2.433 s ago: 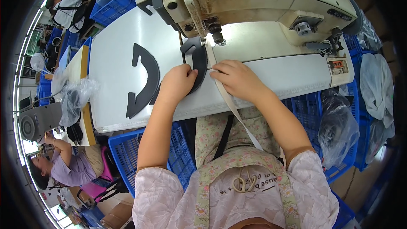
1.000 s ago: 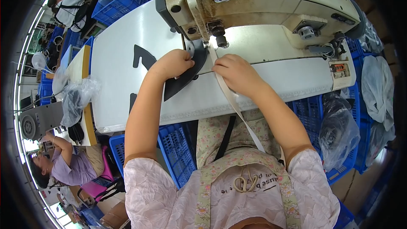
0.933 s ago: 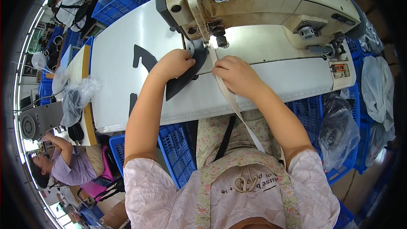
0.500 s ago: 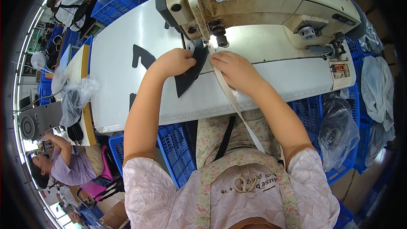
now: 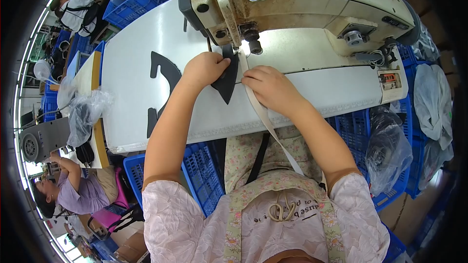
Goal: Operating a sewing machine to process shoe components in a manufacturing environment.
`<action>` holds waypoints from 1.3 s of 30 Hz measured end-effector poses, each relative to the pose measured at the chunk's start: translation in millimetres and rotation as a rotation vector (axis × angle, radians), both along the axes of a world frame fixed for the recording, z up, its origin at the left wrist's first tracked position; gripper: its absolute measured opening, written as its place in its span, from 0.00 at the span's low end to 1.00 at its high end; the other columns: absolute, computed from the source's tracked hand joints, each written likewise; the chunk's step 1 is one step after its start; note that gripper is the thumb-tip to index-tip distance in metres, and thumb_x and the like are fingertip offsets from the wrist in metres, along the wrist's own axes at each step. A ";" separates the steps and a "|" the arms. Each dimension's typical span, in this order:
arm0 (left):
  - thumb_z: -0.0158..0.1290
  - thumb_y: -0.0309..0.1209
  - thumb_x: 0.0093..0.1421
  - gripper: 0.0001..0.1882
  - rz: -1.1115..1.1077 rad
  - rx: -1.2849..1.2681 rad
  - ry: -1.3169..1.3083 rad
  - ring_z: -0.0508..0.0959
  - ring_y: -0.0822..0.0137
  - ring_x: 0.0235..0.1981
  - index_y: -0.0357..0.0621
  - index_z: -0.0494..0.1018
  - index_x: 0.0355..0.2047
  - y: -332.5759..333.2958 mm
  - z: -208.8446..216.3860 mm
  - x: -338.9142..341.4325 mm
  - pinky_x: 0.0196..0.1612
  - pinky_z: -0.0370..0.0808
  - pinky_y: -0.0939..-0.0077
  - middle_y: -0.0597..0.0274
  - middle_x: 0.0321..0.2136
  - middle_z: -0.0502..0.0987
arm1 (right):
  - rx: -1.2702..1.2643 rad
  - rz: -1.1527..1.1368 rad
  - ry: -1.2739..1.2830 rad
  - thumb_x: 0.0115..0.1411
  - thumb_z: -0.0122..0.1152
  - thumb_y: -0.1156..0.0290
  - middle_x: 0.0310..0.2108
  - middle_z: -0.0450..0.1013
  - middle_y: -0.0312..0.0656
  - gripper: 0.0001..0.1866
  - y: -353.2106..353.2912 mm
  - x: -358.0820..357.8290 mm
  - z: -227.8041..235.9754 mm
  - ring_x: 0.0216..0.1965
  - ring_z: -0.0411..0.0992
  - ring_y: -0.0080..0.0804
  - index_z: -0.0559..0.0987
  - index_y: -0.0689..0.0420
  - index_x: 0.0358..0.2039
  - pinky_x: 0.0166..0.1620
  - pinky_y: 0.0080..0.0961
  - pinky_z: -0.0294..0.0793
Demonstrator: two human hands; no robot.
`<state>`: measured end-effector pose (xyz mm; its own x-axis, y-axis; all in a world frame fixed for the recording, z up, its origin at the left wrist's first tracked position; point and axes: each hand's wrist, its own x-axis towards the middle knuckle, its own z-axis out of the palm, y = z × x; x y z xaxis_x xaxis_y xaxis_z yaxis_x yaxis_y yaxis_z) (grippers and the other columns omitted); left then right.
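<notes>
A dark fabric piece (image 5: 225,87) with a pointed end lies under the needle area of the sewing machine (image 5: 292,7). My left hand (image 5: 206,70) is closed on its left edge, thumb on top. A pale tape (image 5: 262,112) runs from my lap up over the table edge to the presser foot. My right hand (image 5: 267,85) pinches this tape just below the foot, fingers bent together. Left of my left forearm, a curved dark fabric piece (image 5: 168,75) rests on the white table (image 5: 129,73), partly covered by that arm.
Blue crates stand under the table at the left (image 5: 202,178) and right (image 5: 353,129), the right one with a clear plastic bag (image 5: 388,153). Another blue crate (image 5: 139,0) is behind the table. A co-worker (image 5: 80,185) sits at another machine on the left.
The dark piece has turned and moved up toward the needle, its pointed end shifting right. My left hand has moved slightly up and right with it. More of the curved piece shows.
</notes>
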<state>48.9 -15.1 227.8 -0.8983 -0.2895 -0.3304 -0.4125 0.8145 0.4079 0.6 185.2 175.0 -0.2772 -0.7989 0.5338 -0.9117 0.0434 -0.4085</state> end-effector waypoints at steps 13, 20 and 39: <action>0.55 0.38 0.51 0.16 -0.038 0.043 0.058 0.76 0.54 0.23 0.34 0.75 0.23 -6.7 -4.7 -1.7 0.29 0.71 0.65 0.48 0.19 0.75 | 0.007 0.003 0.027 0.45 0.57 0.76 0.37 0.73 0.41 0.10 -0.2 -3.0 0.4 0.41 0.70 0.39 0.77 0.58 0.31 0.44 0.32 0.71; 0.58 0.37 0.49 0.16 0.076 0.129 0.106 0.76 0.59 0.20 0.32 0.76 0.25 -10.0 -11.0 -7.6 0.27 0.71 0.68 0.49 0.18 0.75 | 0.026 0.003 0.011 0.45 0.58 0.75 0.36 0.73 0.41 0.10 5.7 1.6 6.4 0.41 0.70 0.39 0.77 0.58 0.31 0.44 0.32 0.71; 0.57 0.34 0.50 0.12 0.180 0.113 0.187 0.76 0.65 0.17 0.34 0.77 0.25 -26.5 -21.9 -33.5 0.23 0.71 0.74 0.56 0.16 0.77 | 0.003 -0.007 -0.006 0.45 0.60 0.74 0.38 0.72 0.41 0.11 9.0 1.8 3.4 0.43 0.69 0.38 0.77 0.59 0.33 0.46 0.32 0.71</action>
